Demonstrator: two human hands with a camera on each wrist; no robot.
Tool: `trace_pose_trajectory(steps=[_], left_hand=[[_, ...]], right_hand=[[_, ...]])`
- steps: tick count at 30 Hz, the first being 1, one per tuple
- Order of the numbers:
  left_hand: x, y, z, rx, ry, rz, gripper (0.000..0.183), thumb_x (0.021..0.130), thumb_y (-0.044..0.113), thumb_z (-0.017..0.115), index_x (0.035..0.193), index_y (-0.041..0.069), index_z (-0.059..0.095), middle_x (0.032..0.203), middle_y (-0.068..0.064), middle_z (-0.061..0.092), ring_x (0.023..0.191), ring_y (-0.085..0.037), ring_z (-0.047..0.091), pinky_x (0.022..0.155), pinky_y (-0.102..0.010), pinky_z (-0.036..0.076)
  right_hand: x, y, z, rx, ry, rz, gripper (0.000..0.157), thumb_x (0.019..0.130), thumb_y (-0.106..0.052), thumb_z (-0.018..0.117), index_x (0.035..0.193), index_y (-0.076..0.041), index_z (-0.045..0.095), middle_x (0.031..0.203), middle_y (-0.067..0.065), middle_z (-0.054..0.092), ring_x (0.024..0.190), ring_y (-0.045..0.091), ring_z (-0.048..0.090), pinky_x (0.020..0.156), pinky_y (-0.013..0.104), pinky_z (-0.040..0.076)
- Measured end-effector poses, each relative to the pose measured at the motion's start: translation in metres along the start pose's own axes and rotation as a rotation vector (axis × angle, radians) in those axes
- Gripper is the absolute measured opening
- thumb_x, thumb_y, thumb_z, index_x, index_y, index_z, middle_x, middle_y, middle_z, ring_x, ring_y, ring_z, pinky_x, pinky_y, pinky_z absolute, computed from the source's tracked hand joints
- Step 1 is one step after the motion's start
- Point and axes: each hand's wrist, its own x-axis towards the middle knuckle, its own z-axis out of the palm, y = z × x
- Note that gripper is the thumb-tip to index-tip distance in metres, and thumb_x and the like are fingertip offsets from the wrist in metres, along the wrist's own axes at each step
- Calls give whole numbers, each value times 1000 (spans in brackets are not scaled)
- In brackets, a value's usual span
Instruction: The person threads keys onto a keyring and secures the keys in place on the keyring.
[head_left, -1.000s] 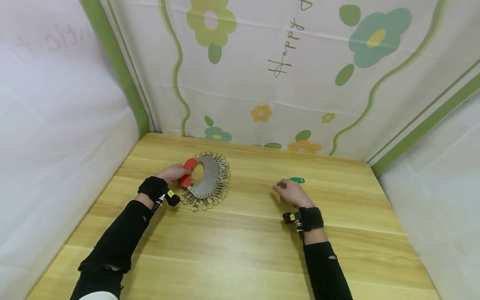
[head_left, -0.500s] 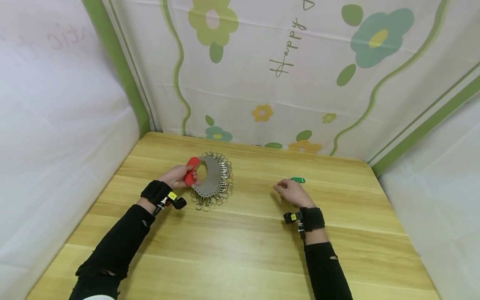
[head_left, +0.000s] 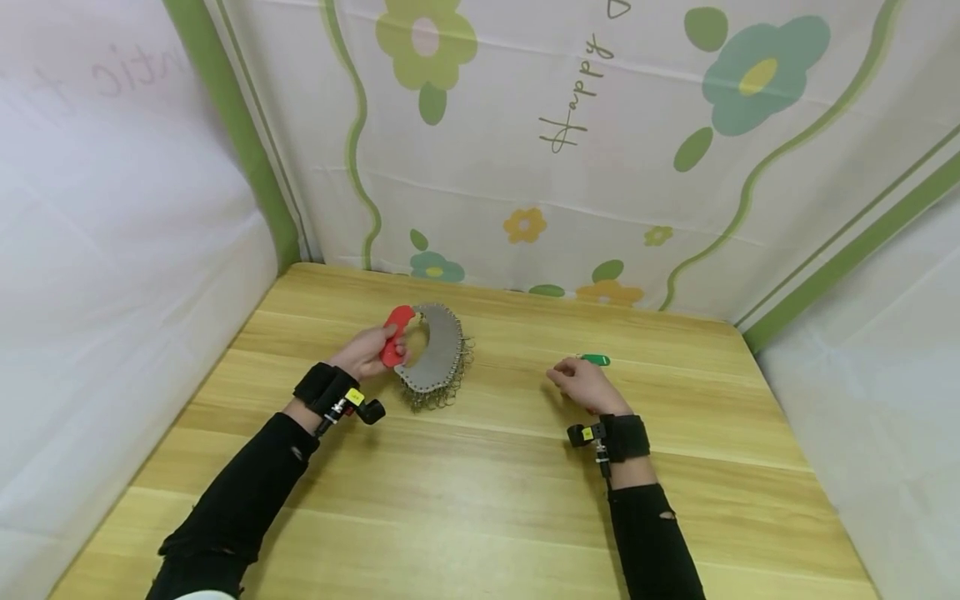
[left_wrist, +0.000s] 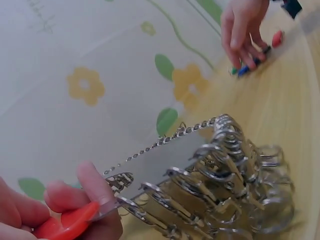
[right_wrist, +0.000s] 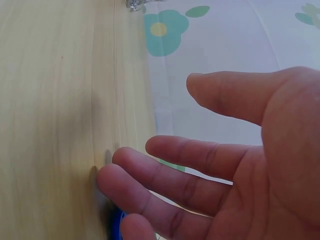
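Observation:
My left hand [head_left: 367,353] grips the red handle [head_left: 394,342] of a crescent-shaped metal key holder [head_left: 446,350]. Small clasps and split rings [left_wrist: 220,175] hang in a row along its outer edge, dangling below the plate in the left wrist view. The holder is raised and tilted over the table's left half. To the right, my right hand [head_left: 583,385] hovers low over the table with relaxed, slightly bent fingers [right_wrist: 195,155] and a spread thumb, holding nothing. A green key tag [head_left: 596,360] lies just beyond it; a blue piece [left_wrist: 243,71] shows under its fingers.
The wooden table [head_left: 465,500] ends at a flower-printed curtain [head_left: 480,167] behind, with white cloth walls on both sides. In the left wrist view a small red piece [left_wrist: 277,38] and a black one [left_wrist: 267,49] lie by the right hand.
My left hand has lifted the key holder and shifted it slightly right, tilting it so the rings now hang down instead of fanning out on the table. My right hand stays put.

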Motion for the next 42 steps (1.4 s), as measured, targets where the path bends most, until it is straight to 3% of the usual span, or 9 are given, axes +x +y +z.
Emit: trace_pose_trajectory(steps=[8,12,17,22,25,31,35,39,42], left_hand=[[-3,-4,20,0,-50,-16,50,105,22,20,147,8,-3,79,-4,33,65,-10,37,66,-23,44],[-4,-5,26,-16,-48,-32,45,105,22,22,143,4,9,79,-4,34,65,-11,38,67,-23,44],[-6,-8,32,-59,-37,-41,29,105,21,26,127,2,28,80,-5,39,67,-11,41,69,-23,46],[-7,-8,39,-103,-68,-38,25,104,20,28,122,2,31,84,-6,43,69,-11,46,70,-24,49],[-8,-4,39,-130,-53,1,23,104,19,28,120,3,32,86,-6,42,68,-11,46,67,-24,48],[-8,1,32,-65,3,67,27,104,19,26,125,2,29,85,-5,41,67,-10,45,66,-23,48],[-6,0,29,-64,31,52,29,104,19,26,127,2,28,87,-6,43,67,-11,47,68,-24,48],[-4,-2,29,-60,14,31,26,104,19,26,123,2,31,87,-6,43,68,-11,46,70,-25,48],[-3,-4,30,-53,-3,37,30,104,18,25,130,2,25,90,-7,42,70,-11,46,72,-24,48]], right_hand=[[1,1,0,-5,-8,-11,44,98,-37,50,124,-2,57,104,11,63,88,19,59,75,37,48],[1,1,0,-13,-4,-9,42,98,-37,50,122,-3,58,103,10,63,87,20,59,74,37,48],[0,0,0,-21,-3,-18,41,98,-36,50,121,-3,59,102,10,63,86,20,59,74,37,48],[-1,-1,0,-10,-4,-14,41,98,-35,50,122,-2,59,103,11,63,87,20,59,74,36,48],[-1,-1,0,-1,-8,-6,41,99,-35,50,122,-3,58,104,11,63,88,21,60,74,37,48],[-2,0,-1,14,-14,4,41,98,-37,50,122,-3,58,102,10,62,86,21,60,71,35,48],[-2,3,-1,12,-13,7,40,99,-35,50,121,-3,58,103,9,62,87,20,60,72,35,48],[-1,3,-1,8,-14,10,39,99,-35,50,121,-4,59,104,10,62,87,20,60,73,36,48],[-1,1,-1,9,-17,10,39,99,-35,50,121,-5,59,104,10,62,87,21,60,72,36,48]])
